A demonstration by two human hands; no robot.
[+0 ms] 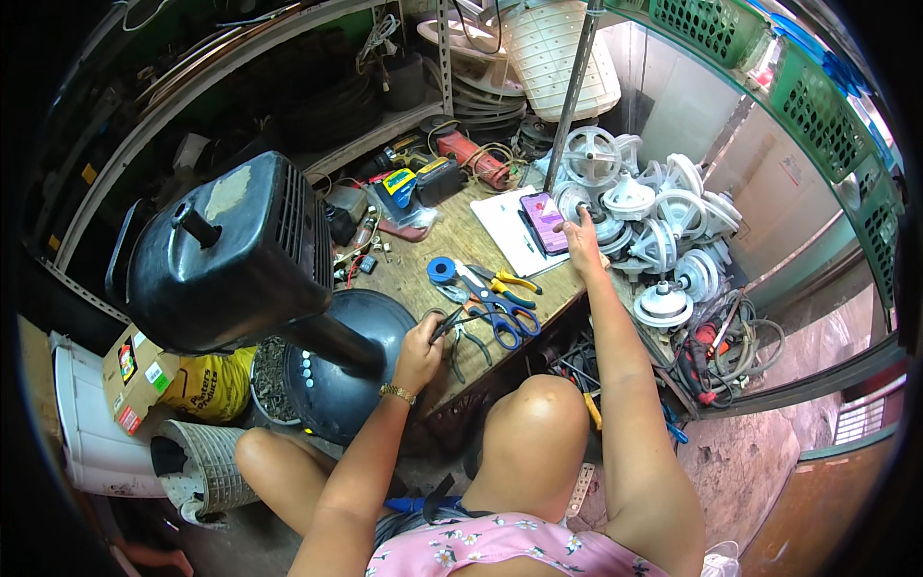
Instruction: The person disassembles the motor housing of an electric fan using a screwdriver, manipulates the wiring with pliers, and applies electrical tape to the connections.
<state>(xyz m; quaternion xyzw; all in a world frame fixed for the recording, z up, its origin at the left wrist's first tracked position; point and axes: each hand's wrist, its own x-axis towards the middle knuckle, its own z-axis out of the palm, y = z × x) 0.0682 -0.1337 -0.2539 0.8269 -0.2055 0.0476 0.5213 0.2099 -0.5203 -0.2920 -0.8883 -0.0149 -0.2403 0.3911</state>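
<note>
My left hand [420, 354], with a gold watch at its wrist, is closed around a thin black cord [448, 323] at the front edge of the wooden workbench. My right hand [583, 240] has its fingers stretched out at the right edge of a smartphone [544, 224] with a lit purple screen. The phone lies on white paper [502, 227]. Between my hands are blue-handled scissors [492, 300], yellow-handled pliers [514, 281], a roll of blue tape [441, 269] and dark-handled pliers [469, 351].
On the left stands a black housing [240, 250] on a round black base [380, 322]. White plastic pulley-like wheels [659, 212] are piled at right, above tangled cables [735, 337]. A red power tool [473, 159] lies behind. Left of my knee is a perforated basket [213, 468].
</note>
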